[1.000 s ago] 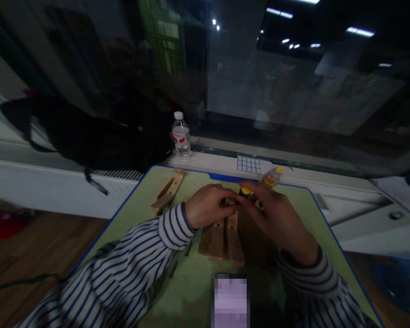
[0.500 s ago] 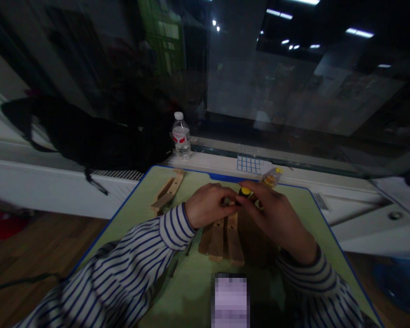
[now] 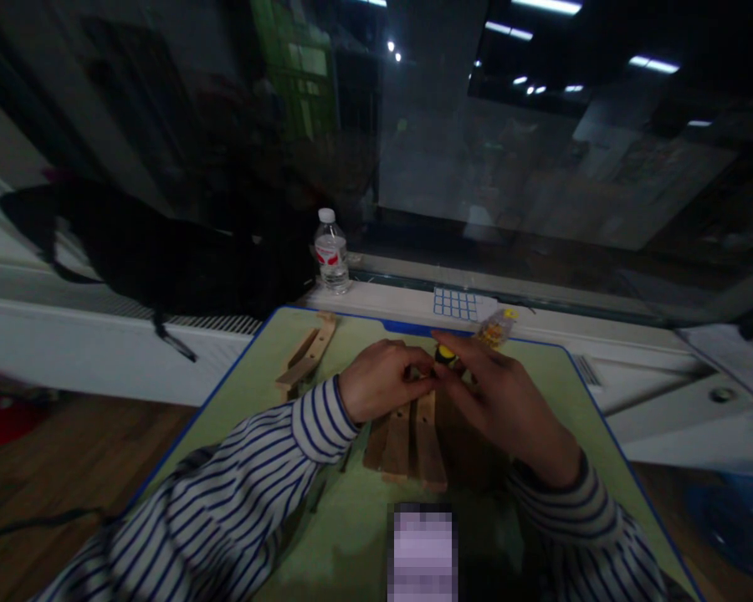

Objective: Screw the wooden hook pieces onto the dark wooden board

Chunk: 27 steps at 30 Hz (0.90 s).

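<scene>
My right hand [image 3: 505,401] is closed around a short black-and-yellow screwdriver [image 3: 444,354], its yellow end up; the shaft and tip are hidden. Close beside it, my left hand [image 3: 386,380] is pinched shut above the far end of some wooden pieces, and what its fingertips hold cannot be made out. Below the hands, wooden slats with drilled holes [image 3: 399,447] point toward me, resting side by side on the table. At the table's far left lies another assembly of joined wooden strips [image 3: 310,355], apart from both hands.
The green-topped table [image 3: 238,418] has a blue edge. A phone [image 3: 422,552] lies at the near side. A small clear bag with yellow bits [image 3: 494,328] sits by the far edge. On the sill are a water bottle [image 3: 332,255] and a black bag [image 3: 163,251].
My right hand has turned slightly with the screwdriver, its fingers shifting a little left over the handle. The left hand stays in nearly the same place.
</scene>
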### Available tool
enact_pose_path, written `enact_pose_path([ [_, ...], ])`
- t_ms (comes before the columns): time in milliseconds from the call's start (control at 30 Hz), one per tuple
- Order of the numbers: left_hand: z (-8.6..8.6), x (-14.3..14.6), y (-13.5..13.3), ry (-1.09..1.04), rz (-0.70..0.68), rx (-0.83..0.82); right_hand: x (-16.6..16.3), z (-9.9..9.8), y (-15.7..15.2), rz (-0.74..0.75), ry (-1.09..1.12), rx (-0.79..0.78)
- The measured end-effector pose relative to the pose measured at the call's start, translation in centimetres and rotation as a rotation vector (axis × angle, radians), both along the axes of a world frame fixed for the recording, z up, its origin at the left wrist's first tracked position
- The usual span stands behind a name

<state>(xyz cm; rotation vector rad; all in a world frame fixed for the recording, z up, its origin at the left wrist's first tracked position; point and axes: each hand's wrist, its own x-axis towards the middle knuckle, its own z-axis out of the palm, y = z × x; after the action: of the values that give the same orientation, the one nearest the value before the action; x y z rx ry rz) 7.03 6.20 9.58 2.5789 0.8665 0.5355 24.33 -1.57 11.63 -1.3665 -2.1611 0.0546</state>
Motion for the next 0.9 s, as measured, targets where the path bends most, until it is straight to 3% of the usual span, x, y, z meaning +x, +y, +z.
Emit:
enact_pose_path([
  [900, 0.05, 0.02, 0.0, -0.002, -0.028, -0.003, -0.08, -0.24, 0.24, -0.03, 0.019, 0.013],
])
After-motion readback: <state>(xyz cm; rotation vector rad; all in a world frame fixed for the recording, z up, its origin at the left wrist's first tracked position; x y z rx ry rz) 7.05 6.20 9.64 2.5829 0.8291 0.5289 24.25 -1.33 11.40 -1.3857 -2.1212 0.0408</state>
